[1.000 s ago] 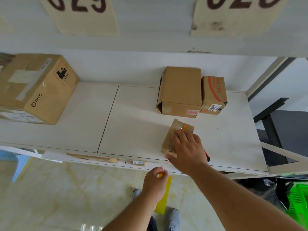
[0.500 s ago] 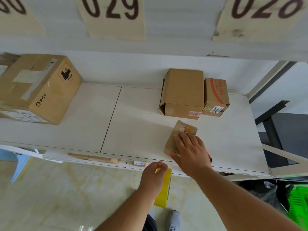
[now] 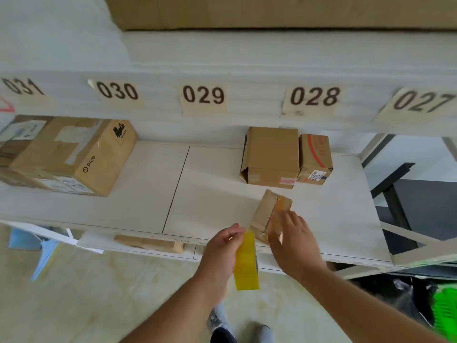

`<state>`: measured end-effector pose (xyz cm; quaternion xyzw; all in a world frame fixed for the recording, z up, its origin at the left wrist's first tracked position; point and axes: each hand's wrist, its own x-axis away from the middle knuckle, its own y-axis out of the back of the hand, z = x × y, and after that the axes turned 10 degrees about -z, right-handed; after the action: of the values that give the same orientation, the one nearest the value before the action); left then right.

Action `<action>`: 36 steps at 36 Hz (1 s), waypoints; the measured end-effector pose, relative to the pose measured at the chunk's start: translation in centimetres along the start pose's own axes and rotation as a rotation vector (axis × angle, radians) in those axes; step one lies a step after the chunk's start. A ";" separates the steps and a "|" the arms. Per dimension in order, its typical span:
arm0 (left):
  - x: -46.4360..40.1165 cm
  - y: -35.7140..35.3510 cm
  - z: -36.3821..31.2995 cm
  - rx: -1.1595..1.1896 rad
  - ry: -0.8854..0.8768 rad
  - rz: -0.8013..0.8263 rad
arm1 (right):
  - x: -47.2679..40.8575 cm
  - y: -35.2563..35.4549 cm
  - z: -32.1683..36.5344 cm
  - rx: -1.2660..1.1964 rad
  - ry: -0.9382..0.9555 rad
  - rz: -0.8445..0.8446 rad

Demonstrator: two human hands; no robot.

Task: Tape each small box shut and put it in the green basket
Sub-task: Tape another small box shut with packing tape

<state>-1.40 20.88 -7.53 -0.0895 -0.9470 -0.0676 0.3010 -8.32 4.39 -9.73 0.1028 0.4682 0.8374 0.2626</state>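
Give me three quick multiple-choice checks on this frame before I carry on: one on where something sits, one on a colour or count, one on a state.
1. Where does the large brown cardboard box printed PICO sit on the white shelf?
A. at the left
B. at the right end
C. on the floor

2. What colour is the roll of tape in the left hand?
A. red
B. yellow
C. blue

3. What is the right hand doing?
A. hanging idle at the person's side
B. resting on the small brown cardboard box at the shelf's front edge
C. reaching into the green basket

Answers:
1 A, it stands under labels 031 and 030, left of the other boxes.
2 B, the roll shows bright yellow.
3 B, its fingers lie against that box's near side.
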 end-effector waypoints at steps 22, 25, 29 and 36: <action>10.9 1.1 -9.9 -0.157 -0.601 0.120 | 6.2 12.9 7.5 -0.874 -0.193 0.148; 11.9 1.3 -10.4 -0.164 -0.637 0.118 | 6.7 14.1 8.3 -0.866 -0.172 0.183; 12.6 1.6 -10.7 -0.168 -0.680 0.133 | 6.8 14.6 8.9 -0.899 -0.220 0.226; 12.4 3.1 -11.3 -0.186 -0.846 0.194 | 7.8 15.1 11.1 -1.018 -0.298 0.222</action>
<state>-4.42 23.43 9.09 -0.2246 -0.9639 -0.0814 -0.1173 -15.45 10.25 8.33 0.1292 -0.0526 0.9574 0.2529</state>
